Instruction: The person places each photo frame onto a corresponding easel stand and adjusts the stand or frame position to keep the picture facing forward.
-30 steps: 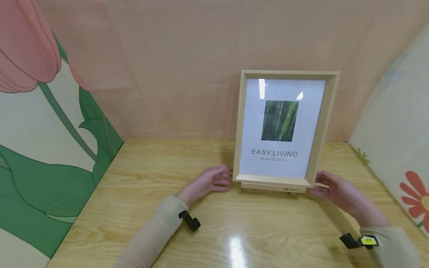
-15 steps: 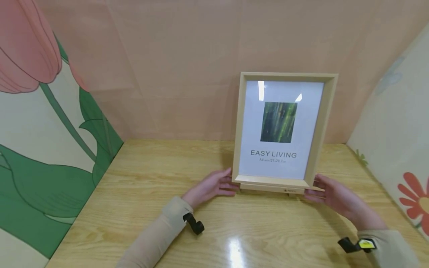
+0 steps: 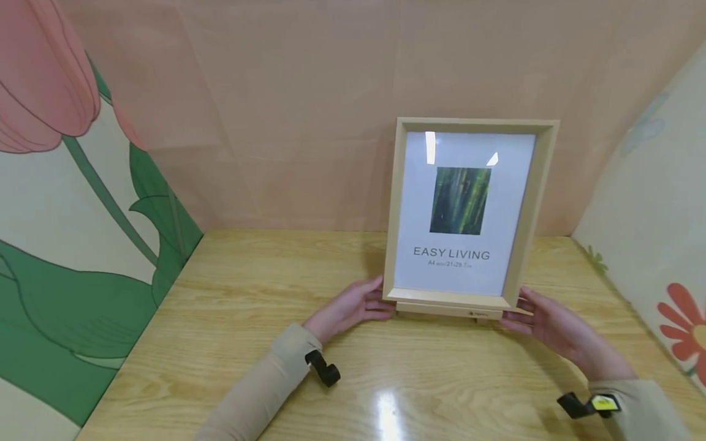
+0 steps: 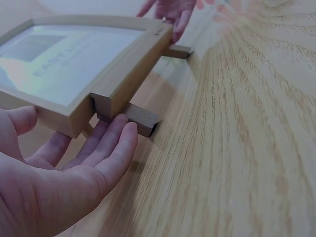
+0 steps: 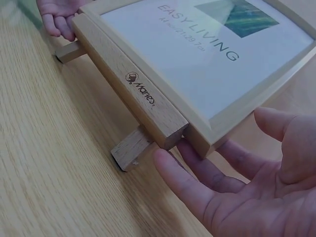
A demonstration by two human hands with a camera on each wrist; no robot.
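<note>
A light wooden picture frame (image 3: pixel 529 214) stands tilted back on the ledge of a small wooden easel (image 3: pixel 452 310). Behind its glazing is a white sheet with a green picture and the words "EASY LIVING". My left hand (image 3: pixel 347 308) is at the lower left corner, its extended fingers against the ledge's end in the left wrist view, thumb by the frame's side. At the lower right corner, my right hand (image 3: pixel 557 324) has its extended fingers at the other end of the ledge (image 5: pixel 153 106). The easel's short feet (image 5: pixel 131 149) rest on the table; its back is hidden.
The wood-grain table (image 3: pixel 265 275) reaches back to a plain pinkish backdrop (image 3: pixel 287 122). Flower-printed panels stand along the left (image 3: pixel 83 245) and right (image 3: pixel 651 202) sides. A light reflection shows near the table's front.
My left hand has moved right, up to the easel's ledge. My right hand has shifted slightly inward at the other end. The frame stays about where it was.
</note>
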